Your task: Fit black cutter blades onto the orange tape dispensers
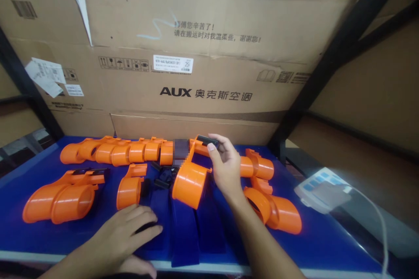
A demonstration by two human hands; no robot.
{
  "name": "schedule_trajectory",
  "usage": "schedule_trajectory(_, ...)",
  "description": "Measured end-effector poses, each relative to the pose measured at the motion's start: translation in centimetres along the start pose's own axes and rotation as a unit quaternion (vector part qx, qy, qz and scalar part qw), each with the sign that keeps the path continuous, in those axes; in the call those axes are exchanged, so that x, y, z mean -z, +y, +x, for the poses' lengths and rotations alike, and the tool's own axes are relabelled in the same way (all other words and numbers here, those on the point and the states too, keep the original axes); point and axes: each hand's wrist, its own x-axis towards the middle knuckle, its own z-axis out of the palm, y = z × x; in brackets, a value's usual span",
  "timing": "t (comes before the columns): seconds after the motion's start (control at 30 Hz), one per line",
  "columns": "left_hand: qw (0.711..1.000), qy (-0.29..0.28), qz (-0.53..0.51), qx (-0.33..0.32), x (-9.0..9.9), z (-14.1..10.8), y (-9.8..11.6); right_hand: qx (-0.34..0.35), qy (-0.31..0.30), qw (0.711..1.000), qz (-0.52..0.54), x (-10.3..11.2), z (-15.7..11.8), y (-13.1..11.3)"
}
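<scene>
My right hand (225, 163) grips an orange plastic part (190, 185) by its upper arm, where a black cylindrical piece (207, 140) sits. The part's wide ring hangs below, tilted, above the dark blue strips (184, 235). My left hand (131, 235) is low over the blue tabletop, fingers spread and curved, with no held thing showing. Just beyond its fingertips stands another orange part (129, 192). Several small black pieces (163, 179) lie between that part and the held one.
A row of orange parts (121, 152) lines the back left. Two with black pieces (60, 202) lie front left; more orange parts (283, 213) lie right. A cardboard wall (203, 74) closes the back. A white device (322, 189) with a cable is at right.
</scene>
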Motion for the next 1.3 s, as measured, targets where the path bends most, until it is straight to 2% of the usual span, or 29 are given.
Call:
schedule_trajectory(0.1,0.994,0.055,-0.091,0.039,0.5,1.1,-0.3,-0.002,-0.010,1.000,-0.008,0.0,-0.1,0.2)
schedule_trajectory(0.17,0.964,0.102,-0.213,0.124,1.0,3.2,-0.3,-0.004,-0.036,0.999,-0.005,0.0,-0.2,0.3)
schedule_trajectory(0.2,0.933,0.142,-0.279,0.176,1.2,4.7,-0.3,-0.004,-0.054,0.999,0.000,0.0,-0.3,0.3)
schedule_trajectory(0.27,0.845,0.225,-0.397,0.278,1.4,8.4,-0.2,-0.001,-0.088,0.996,0.013,0.0,-0.4,0.2)
schedule_trajectory(0.3,0.797,0.268,-0.443,0.312,1.4,10.4,-0.2,0.002,-0.102,0.995,0.020,0.0,-0.4,0.2)
schedule_trajectory(0.33,0.760,0.282,-0.485,0.327,1.3,12.3,-0.2,0.004,-0.113,0.993,0.024,0.0,-0.5,0.2)
schedule_trajectory(0.37,0.738,0.275,-0.519,0.332,1.2,14.1,-0.3,0.004,-0.121,0.992,0.027,0.0,-0.5,0.2)
schedule_trajectory(0.47,0.706,0.279,-0.568,0.318,0.6,18.0,-1.0,-0.008,-0.125,0.992,0.032,-0.1,-0.4,0.5)
schedule_trajectory(0.6,0.692,0.311,-0.580,0.298,-0.2,19.4,-2.1,-0.047,-0.120,0.990,0.052,-0.5,-0.5,1.2)
schedule_trajectory(0.73,0.690,0.347,-0.549,0.319,-0.5,18.5,-2.5,-0.111,-0.156,0.978,0.087,-0.4,-0.5,1.3)
schedule_trajectory(0.87,0.674,0.388,-0.530,0.337,-0.8,17.8,-2.9,-0.187,-0.180,0.963,0.077,-0.1,-0.5,1.0)
schedule_trajectory(0.97,0.661,0.386,-0.547,0.339,-1.2,17.6,-3.2,-0.222,-0.184,0.956,0.054,-0.3,-0.6,0.8)
schedule_trajectory(1.13,0.640,0.352,-0.579,0.362,-1.7,17.4,-3.4,-0.209,-0.174,0.962,0.016,-0.6,-0.7,0.6)
schedule_trajectory(1.3,0.648,0.359,-0.564,0.365,-1.7,17.5,-3.2,-0.161,-0.192,0.968,-0.024,-0.7,-0.8,1.0)
